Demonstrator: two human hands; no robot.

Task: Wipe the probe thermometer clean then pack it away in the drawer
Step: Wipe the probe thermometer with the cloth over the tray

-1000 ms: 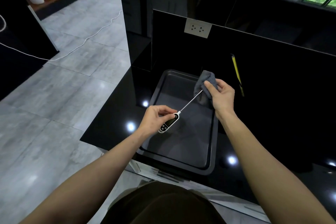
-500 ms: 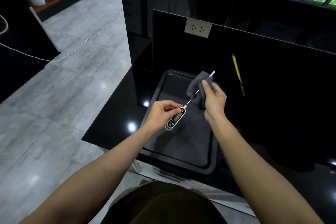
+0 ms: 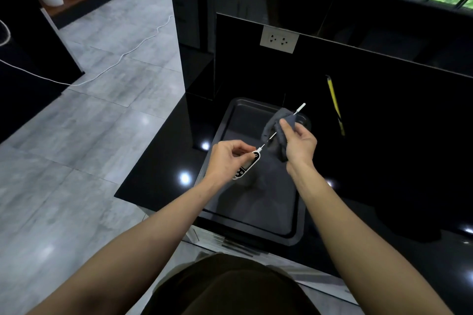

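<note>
My left hand (image 3: 230, 158) grips the white-and-black body of the probe thermometer (image 3: 246, 167), with its display facing up. The thin metal probe runs up and to the right through a grey cloth (image 3: 275, 133). My right hand (image 3: 299, 143) pinches that cloth around the middle of the probe. The probe's white tip (image 3: 300, 108) sticks out beyond the cloth. Both hands hover above a dark baking tray (image 3: 256, 217) on the black counter. No drawer is visible.
A yellow-handled tool (image 3: 335, 105) lies on the black counter (image 3: 158, 169) right of the tray. A white wall socket (image 3: 279, 39) sits on the black back panel. Grey tiled floor with a white cable (image 3: 107, 69) lies to the left of the counter edge.
The cloth in my right hand has slid down the probe from its tip towards the handle, so the white tip now shows beyond it. My left hand has kept its grip.
</note>
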